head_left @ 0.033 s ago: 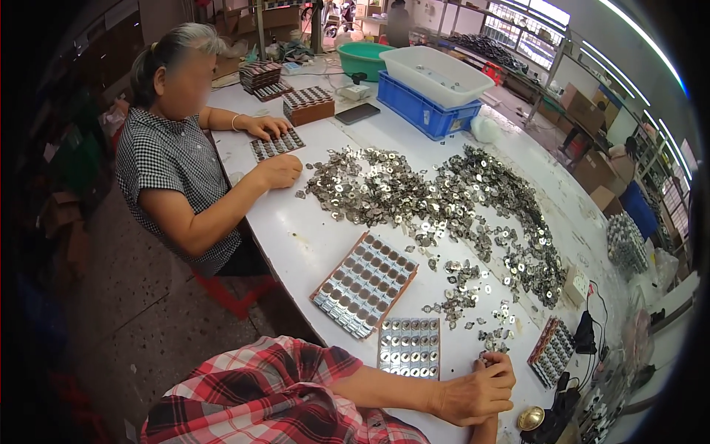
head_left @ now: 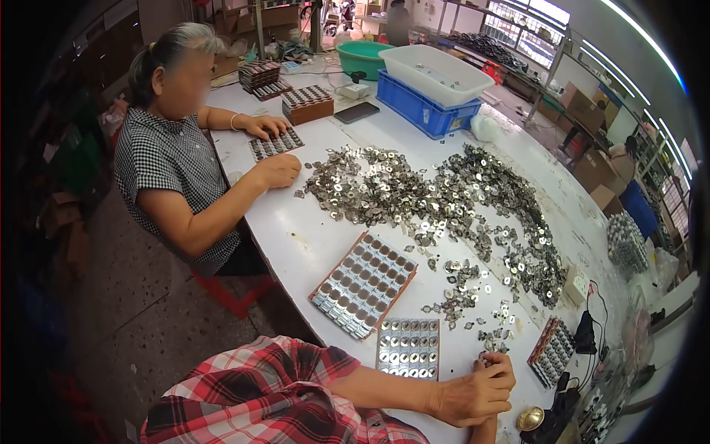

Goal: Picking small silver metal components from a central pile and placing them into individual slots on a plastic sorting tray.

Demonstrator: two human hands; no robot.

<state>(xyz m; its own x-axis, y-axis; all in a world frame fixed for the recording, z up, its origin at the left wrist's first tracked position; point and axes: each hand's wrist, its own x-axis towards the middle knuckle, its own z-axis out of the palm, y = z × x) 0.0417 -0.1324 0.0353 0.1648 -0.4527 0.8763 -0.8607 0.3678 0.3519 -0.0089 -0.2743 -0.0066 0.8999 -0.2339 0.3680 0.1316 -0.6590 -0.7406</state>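
My left hand (head_left: pixel 473 394) reaches across from a plaid sleeve, its fingers curled in a pinch at the near side of the table. A small metal piece (head_left: pixel 484 362) seems to be at the fingertips, partly covered by them. My right forearm (head_left: pixel 486 431) rises from the lower edge, and its hand is hidden behind the left one. Close by on the left lies a tray (head_left: pixel 409 348) with rows of round metal parts. A larger stacked tray (head_left: pixel 366 285) of similar parts sits beyond it. Loose small metal pieces (head_left: pixel 494 340) lie just past my fingers.
A big heap of metal pieces (head_left: pixel 384 185) spreads over the white table. Across to the left, a co-worker (head_left: pixel 181 163) has both hands at a small tray (head_left: pixel 277 144). A blue crate (head_left: pixel 429 111) stands at the back. Another tray (head_left: pixel 552 351), cables and a brass-coloured dome (head_left: pixel 530 419) are at right.
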